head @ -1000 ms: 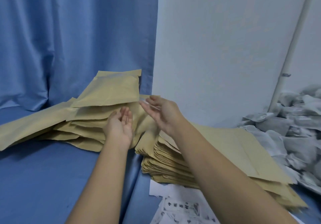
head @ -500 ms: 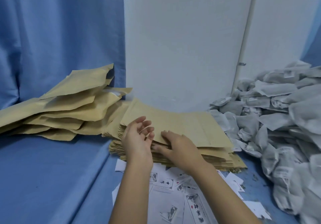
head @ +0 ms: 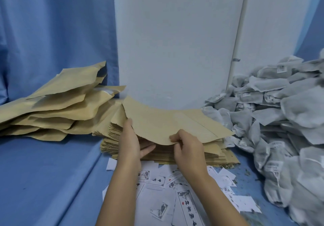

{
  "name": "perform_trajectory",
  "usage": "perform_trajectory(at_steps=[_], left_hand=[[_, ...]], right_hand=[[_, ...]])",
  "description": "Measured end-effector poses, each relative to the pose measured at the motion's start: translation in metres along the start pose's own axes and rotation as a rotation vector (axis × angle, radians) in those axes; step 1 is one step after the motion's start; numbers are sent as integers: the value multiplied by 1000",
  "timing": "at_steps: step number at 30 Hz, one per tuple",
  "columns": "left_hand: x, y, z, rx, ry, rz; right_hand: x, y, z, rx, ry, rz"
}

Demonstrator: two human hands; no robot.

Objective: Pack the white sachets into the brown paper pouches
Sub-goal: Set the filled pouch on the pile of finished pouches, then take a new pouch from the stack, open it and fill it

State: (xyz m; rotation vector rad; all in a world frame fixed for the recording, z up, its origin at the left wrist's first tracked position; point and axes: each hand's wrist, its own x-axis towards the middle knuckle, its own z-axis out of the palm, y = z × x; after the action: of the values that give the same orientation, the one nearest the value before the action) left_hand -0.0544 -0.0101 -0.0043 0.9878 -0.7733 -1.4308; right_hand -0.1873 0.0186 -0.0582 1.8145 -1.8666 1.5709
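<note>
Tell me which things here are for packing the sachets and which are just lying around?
For the job: the top pouch, held by the left hand and the right hand; the stack of flat pouches under it; the pile of white sachets; the heap of pouches at the left.
Just lying about: the printed paper slips; the blue cloth; the white board.

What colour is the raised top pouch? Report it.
Plain brown, unprinted. The top pouch, pinched by the right hand, shows best in the head view.
</note>
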Motion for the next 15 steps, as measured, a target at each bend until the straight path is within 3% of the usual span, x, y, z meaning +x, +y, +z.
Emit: perform_trajectory(at_steps=[5,10,13,15], left_hand=[[-6,8,0,242,28,183],[-17,0,15,233,65,586],[-27,-1,22,329,-76,928],[-26,-5,22,538,-221,1071]], right_hand=[[4,-4,-10,294,-72,159],[7,-8,-12,392,-17,238],[9,-10,-10,469,14,288],[10,-13,-8,537,21,350]])
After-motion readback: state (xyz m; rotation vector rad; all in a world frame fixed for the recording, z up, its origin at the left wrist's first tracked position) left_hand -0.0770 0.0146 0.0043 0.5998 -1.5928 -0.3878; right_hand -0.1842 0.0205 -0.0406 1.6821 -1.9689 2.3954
